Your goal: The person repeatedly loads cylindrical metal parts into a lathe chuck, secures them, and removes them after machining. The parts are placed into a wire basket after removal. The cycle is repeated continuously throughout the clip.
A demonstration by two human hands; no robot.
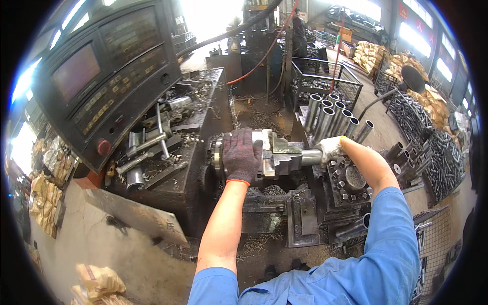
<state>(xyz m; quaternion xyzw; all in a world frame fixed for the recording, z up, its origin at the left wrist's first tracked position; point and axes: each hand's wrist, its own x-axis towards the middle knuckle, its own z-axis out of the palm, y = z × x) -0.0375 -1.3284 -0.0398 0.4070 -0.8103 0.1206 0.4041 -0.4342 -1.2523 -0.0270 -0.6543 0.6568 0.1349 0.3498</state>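
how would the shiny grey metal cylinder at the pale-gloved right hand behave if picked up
The shiny grey metal cylinder is probably stiff and fairly heavy, given its straight metal body. Its smooth surface could slip against the pale-gloved right hand. Its round side suggests rolling if laid down loose.

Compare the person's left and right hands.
The left hand wears a dark glove; the right hand a pale one. The left hand is by the chuck; the right hand is at the horizontal tube's right end. Both are gloved, below bare forearms.
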